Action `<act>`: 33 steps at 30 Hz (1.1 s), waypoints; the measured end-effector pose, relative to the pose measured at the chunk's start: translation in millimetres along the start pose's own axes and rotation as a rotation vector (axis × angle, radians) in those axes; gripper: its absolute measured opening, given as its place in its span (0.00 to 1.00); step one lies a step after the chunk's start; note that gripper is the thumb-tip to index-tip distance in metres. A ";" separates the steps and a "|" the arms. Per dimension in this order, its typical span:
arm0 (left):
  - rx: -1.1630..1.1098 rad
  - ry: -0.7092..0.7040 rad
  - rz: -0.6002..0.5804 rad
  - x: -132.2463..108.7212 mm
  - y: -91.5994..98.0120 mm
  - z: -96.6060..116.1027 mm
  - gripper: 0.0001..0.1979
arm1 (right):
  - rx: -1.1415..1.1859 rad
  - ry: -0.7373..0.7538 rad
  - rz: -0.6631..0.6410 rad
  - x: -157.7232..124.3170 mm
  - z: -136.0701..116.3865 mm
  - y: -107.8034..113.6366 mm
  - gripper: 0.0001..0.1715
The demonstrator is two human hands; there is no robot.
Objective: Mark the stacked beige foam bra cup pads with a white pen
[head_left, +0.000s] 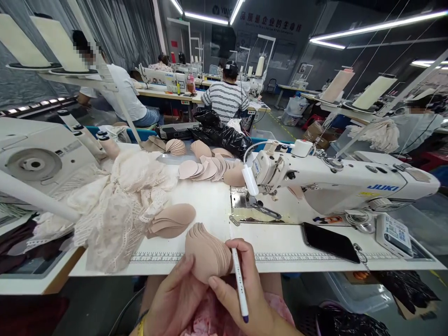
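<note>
A fanned stack of beige bra cup pads (pixel 206 254) is held between both hands above the table's front edge. My left hand (pixel 180 291) grips it from the left, thumb along its side. My right hand (pixel 245 280) closes on its right edge, and a white marker pen (pixel 239 284) lies across that hand, its dark end toward me. Just behind, a second pile of beige pads (pixel 173 219) rests on the table. More pads (pixel 206 168) lie spread out farther back.
A white sewing machine (pixel 336 177) stands at the right. Near it lie a black phone (pixel 329 241) and a small white device (pixel 394 235). Cream lace fabric (pixel 115 205) is heaped at the left. A printed ruler (pixel 280 258) runs along the table's front edge. Co-workers sit beyond.
</note>
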State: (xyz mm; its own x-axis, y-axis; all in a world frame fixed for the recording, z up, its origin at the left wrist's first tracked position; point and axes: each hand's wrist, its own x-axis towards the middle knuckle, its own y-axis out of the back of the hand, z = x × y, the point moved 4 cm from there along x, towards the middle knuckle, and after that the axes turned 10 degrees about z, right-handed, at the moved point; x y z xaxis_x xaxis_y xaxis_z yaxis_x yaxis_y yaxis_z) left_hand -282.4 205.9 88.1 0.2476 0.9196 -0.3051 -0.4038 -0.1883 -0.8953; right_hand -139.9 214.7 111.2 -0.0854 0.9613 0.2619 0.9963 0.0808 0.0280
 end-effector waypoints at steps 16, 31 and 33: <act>0.306 -0.050 0.301 -27.4 14.0 18.3 0.52 | 0.184 -0.233 0.152 37.2 -5.0 43.5 0.20; 0.344 -0.033 0.319 -31.7 3.8 13.6 0.55 | 0.322 -0.288 0.106 37.9 -14.4 33.9 0.20; 0.344 -0.035 0.299 -31.0 3.1 13.3 0.55 | 0.314 -0.280 0.063 36.7 -17.9 30.1 0.20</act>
State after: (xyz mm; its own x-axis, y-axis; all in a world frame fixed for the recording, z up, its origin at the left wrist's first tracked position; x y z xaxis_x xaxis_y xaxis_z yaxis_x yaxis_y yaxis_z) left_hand -303.0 181.5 99.1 0.0485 0.8544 -0.5174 -0.7237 -0.3270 -0.6077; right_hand -113.2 247.7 138.9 -0.0621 0.9979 -0.0194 0.9565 0.0539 -0.2867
